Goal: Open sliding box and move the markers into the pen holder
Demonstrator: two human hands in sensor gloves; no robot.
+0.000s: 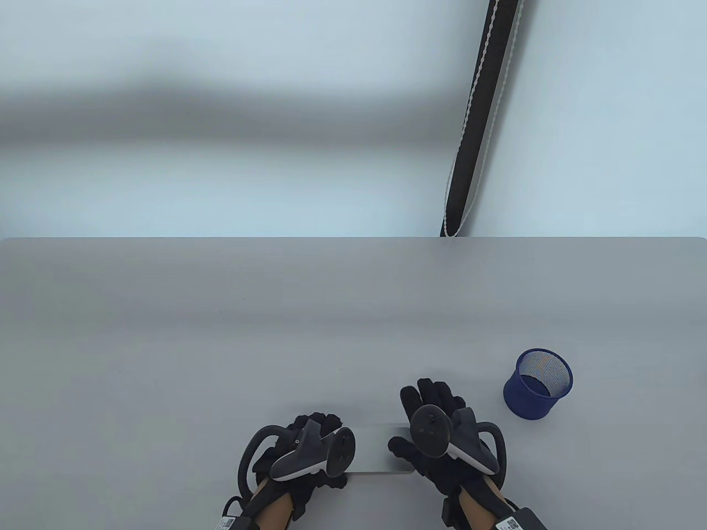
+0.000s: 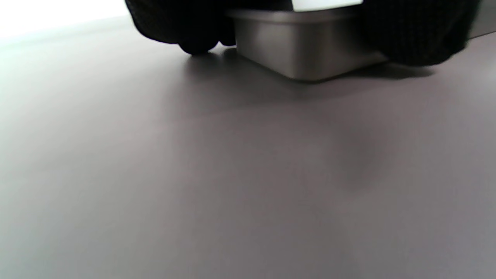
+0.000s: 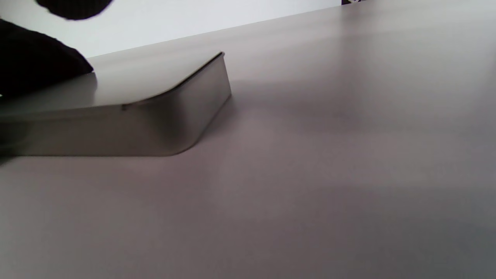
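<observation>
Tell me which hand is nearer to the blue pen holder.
Right. The right hand is at the box's right end, just left of the pen holder. The left hand grips the box's left end, farther away.

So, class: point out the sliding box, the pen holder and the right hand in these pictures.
sliding box (image 1: pixel 381 448): table view, bare lid between the hands.
pen holder (image 1: pixel 525 400): table view, blue mesh outer wall.
right hand (image 1: pixel 442 436): table view, middle of the gloved hand, under its tracker.

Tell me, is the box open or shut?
Shut: the box lid lies flush to its end in the right wrist view, no markers showing.
</observation>
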